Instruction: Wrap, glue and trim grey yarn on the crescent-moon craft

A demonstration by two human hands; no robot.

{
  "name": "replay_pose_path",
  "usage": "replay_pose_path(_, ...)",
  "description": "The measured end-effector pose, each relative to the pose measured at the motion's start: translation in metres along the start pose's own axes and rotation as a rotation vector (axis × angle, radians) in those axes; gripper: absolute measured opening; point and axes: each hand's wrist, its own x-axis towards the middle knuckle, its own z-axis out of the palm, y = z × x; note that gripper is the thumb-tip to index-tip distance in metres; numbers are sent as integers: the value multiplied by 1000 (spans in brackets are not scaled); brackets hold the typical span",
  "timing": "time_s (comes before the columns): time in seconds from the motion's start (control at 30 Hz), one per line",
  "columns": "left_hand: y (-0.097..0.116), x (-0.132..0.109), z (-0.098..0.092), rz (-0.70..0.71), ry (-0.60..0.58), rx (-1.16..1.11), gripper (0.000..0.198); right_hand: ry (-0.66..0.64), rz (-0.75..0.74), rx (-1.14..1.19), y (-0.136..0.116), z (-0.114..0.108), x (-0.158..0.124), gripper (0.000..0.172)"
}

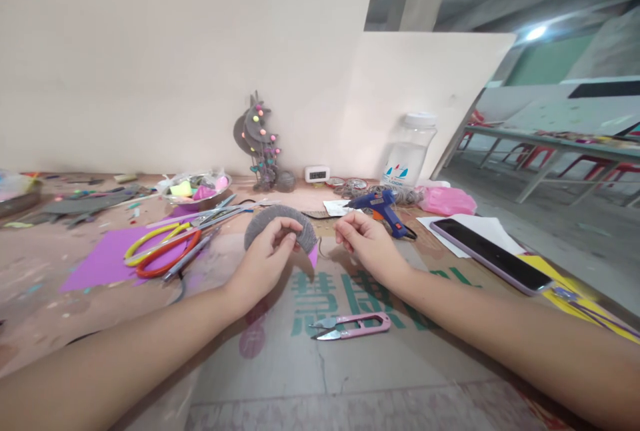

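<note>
My left hand is closed on a curved piece wrapped in grey yarn, whose pointed purple tip sticks out at the right end. A short loose strand of grey yarn hangs beside that tip. To the right, my right hand has its thumb and fingers pinched together; what they hold, if anything, is too small to make out. Below both hands, pink thread snips lie on the cardboard.
Scissors lie on purple paper at the left. Behind are a bowl, a decorated moon ornament, a small clock and a bottle. A blue glue gun and phone lie at the right.
</note>
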Motion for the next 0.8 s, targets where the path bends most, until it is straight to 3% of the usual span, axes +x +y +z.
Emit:
replay_pose_path(0.2,-2,1,0,20,-9,12,12,54,35,-16,-4,1,-1,21)
replay_pose_path(0.37,-1,1,0,14,-19,32,11,-9,21,-87,-4,1,-2,27)
replay_pose_path(0.5,-4,0,-1,0,-23,50,12,-27,11,19,1,2,0,17)
replay_pose_path(0.8,-6,-1,-1,24,-30,115,13,-43,54,145,0,4,1,18)
